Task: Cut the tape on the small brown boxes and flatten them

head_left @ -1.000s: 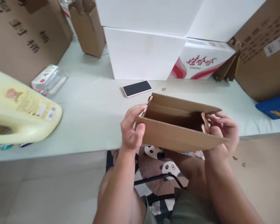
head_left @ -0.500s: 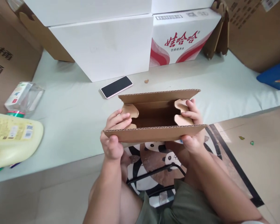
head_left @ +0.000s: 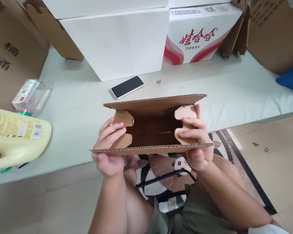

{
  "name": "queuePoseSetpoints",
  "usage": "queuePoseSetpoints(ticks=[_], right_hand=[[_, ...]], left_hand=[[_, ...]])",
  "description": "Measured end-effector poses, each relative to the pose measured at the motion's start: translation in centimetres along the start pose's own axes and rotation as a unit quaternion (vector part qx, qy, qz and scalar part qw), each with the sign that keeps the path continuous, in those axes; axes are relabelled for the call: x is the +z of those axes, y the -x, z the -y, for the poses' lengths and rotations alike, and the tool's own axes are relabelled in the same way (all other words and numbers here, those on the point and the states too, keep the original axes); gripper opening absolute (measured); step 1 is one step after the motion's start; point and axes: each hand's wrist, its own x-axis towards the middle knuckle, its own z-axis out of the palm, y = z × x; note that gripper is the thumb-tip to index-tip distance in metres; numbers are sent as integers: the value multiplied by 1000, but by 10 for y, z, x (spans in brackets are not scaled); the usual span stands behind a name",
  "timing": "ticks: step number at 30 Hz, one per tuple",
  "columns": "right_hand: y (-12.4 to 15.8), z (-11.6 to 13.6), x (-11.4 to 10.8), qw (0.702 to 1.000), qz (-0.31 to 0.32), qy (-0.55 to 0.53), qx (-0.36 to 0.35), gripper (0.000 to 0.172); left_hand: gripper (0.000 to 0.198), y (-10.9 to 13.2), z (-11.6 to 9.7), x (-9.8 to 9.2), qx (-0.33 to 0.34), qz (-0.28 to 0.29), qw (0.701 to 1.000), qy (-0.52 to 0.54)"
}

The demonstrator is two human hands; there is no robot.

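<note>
Right now my left fingers [head_left: 109, 131] lie spread over the left flap [head_left: 123, 118] of the box [head_left: 151, 130] and press it inward. The thumb sits under the near wall, so my left hand [head_left: 108, 156] is clamped on the cardboard from both sides. My right fingers [head_left: 191, 125] do the same at the other end, curled over the right flap [head_left: 185, 112] and closed on it, with the right hand [head_left: 199, 152] beneath taking some of the weight.

Both flaps have notched, rounded edges and stand bent toward the hollow, I think because my fingers push them there; let go, they would likely spring back. The box hangs in the air between my hands, just off the near edge of the counter [head_left: 88, 107] and above my lap. Its open side is tipped up at me, so I look straight in, and it is bare inside. The long far flap stands up, and the near one shows me its corrugated edge.

Below the box a panda rug [head_left: 158, 165] shows between my knees. On the counter a phone [head_left: 127, 86] lies face up just beyond the box, near a white carton [head_left: 119, 42] with a red-printed carton [head_left: 197, 35] beside it. Off to my left a yellow jug [head_left: 14, 136] lies on its side, with a clear bottle [head_left: 30, 96] just past it.
</note>
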Motion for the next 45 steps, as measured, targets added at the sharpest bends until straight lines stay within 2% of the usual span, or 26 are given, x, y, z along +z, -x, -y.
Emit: queuePoseSetpoints(ticks=[4,6,11,14,16,21,25,28,30,33,35,39,45], right_hand=[[12,-3,8,992,-52,-19,115,32],[14,-5,9,983,-72,-55,158,33],[10,-10,7,976,-95,-105,166,44],[7,-15,3,975,-49,-95,196,61],[5,-19,0,976,-19,-95,194,70],[3,-29,-5,985,-11,-66,159,78],[7,-34,-12,987,6,-20,159,82],[12,-33,-14,986,20,-27,163,76],[15,-30,-13,985,3,-54,165,65],[18,-25,-10,981,-28,-63,179,44],[19,-22,-9,982,-34,-45,183,36],[19,-23,-10,983,-36,-51,176,30],[16,-26,-20,985,11,-24,169,28]], left_hand=[[41,6,4,-6,-47,57,997,7],[37,10,3,-7,-62,72,995,13],[50,15,-2,-6,-129,67,988,53],[62,13,-5,-5,-147,65,985,68],[62,11,-7,-4,-158,70,982,82],[64,8,-9,-2,-169,95,971,142],[63,7,-6,-2,-167,87,970,156],[63,7,-2,-4,-165,86,972,143],[63,7,1,-7,-165,79,976,120],[53,7,7,-11,-124,89,987,59],[45,7,10,-12,-92,104,990,19],[45,4,16,-12,-84,102,991,-6],[50,2,24,-13,-61,102,993,26]])
